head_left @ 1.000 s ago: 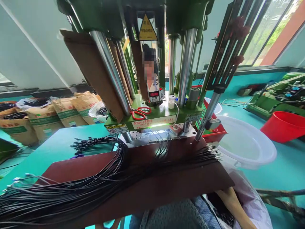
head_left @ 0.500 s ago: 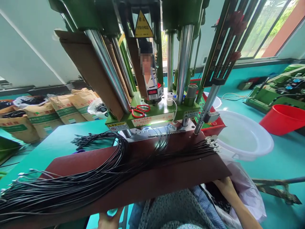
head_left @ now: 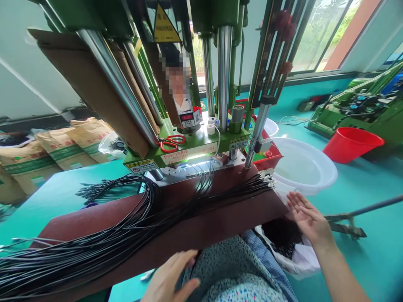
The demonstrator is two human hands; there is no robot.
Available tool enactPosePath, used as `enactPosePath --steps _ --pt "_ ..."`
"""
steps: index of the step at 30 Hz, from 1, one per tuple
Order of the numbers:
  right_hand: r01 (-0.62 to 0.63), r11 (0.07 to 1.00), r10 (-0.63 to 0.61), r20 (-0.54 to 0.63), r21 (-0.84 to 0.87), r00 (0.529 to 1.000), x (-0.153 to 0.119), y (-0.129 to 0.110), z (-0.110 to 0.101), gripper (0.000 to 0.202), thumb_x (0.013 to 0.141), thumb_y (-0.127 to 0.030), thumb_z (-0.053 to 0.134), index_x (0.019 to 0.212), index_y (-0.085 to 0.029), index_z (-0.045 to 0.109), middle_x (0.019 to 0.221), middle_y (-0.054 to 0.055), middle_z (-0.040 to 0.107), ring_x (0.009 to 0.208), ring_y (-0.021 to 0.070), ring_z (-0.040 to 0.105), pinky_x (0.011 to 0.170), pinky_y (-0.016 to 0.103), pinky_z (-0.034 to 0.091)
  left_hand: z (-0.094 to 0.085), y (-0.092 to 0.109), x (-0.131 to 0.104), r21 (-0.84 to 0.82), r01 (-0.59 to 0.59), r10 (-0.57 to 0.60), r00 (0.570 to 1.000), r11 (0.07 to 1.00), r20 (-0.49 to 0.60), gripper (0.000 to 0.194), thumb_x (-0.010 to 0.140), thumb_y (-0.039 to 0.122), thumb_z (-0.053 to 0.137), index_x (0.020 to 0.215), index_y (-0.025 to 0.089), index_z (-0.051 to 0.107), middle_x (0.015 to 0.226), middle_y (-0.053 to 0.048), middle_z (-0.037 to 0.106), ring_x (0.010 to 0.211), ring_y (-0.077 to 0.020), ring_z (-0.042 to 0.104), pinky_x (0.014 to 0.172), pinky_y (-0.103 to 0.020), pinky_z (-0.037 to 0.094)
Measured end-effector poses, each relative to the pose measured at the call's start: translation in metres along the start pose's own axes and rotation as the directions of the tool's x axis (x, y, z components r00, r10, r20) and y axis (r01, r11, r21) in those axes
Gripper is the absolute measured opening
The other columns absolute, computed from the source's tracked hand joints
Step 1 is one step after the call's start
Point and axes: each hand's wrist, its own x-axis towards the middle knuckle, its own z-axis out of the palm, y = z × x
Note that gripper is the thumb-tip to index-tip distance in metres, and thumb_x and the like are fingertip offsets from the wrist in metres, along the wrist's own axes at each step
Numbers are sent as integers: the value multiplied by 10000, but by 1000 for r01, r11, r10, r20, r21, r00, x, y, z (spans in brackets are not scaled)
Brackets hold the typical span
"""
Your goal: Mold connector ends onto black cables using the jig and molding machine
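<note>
From where I stood, both hands of the person were bare, and I could see nothing held in either of them. The left hand (head_left: 171,274) was low, in front of the body, close to the front edge of a brown board (head_left: 217,226). Its thumb was spread away from the other fingers, which lay close together; whether they touched the board, I could not tell. The right hand (head_left: 310,218) was just beside the right corner of the same board, with the palm turned up, and its fingers were stretched out, only slightly parted.

The black cables (head_left: 132,235) lay along the board, in a thick bunch at the left, with one part curving back in a loop onto the green table (head_left: 59,180). At the right end of the board there was a smaller bunch with metal tips (head_left: 267,179). In the middle, a few thin cables rose into the lit gap of the green press (head_left: 145,157), and on this press rested a pair of red-handled scissors (head_left: 172,144). Below the right hand stood a white bag (head_left: 302,262) with dark material inside, and behind it, a white tub (head_left: 329,173).
</note>
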Motion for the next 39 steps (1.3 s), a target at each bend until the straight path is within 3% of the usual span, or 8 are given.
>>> enactPosePath --steps 3,7,12,21,26,34,36,39 --pt "6 998 -9 47 65 999 -8 -11 14 407 681 -115 551 1074 -201 614 1183 73 590 1186 223 449 1067 365 277 6 48 68 222 -230 266 952 948 -149 538 767 394 566 1263 233 433 1286 -76 484 1199 -247 414 993 -401 371" --pt "-21 994 9 120 103 993 -26 -17 39 393 705 -128 513 1075 -199 622 1167 77 602 1179 235 455 1079 393 245 13 76 158 469 -175 284 943 866 -174 581 749 389 598 1235 117 434 1257 -160 464 1155 -301 425 930 -449 401" --pt "-84 992 63 213 90 975 -41 -20 65 385 723 -148 503 1082 -207 627 1192 79 586 1188 244 445 1087 427 210 6 83 201 612 -258 269 960 748 76 164 851 170 416 916 107 554 916 -120 551 865 -232 561 665 -338 484" --pt "-131 991 126 304 -3 944 -44 -15 91 334 737 -190 538 1046 -253 645 1123 52 630 1119 240 515 1066 476 249 -11 93 193 566 -232 351 930 791 -110 169 872 160 345 857 124 509 870 -93 547 895 -222 523 740 -349 450" --pt "-306 952 261 516 3 816 -44 3 126 359 793 -288 557 1148 -235 572 1181 91 591 1145 251 490 1049 507 235 -18 99 175 395 -220 307 937 892 -170 168 889 201 305 903 149 464 879 -53 539 768 -156 550 662 -267 449" --pt "-143 987 90 465 80 881 -26 -27 166 263 840 -386 508 1021 -246 637 1009 30 678 1038 210 570 1035 436 294 2 100 128 190 -295 302 953 937 -13 160 870 169 295 890 173 453 872 -57 553 769 -168 564 668 -267 433" --pt "-160 986 155 534 -37 831 -33 -32 164 259 851 -385 497 963 -220 662 937 51 695 964 223 607 993 449 339 1 96 109 90 -319 309 945 943 110 152 856 172 319 890 184 467 846 -50 570 753 -174 567 656 -265 423" --pt "-126 953 287 694 -274 660 -53 -25 161 273 862 -359 492 979 -183 666 963 98 684 957 249 603 942 464 367 -7 92 88 -160 -325 362 863 932 352 53 765 244 497 798 206 514 683 -15 555 662 -191 559 607 -272 412"
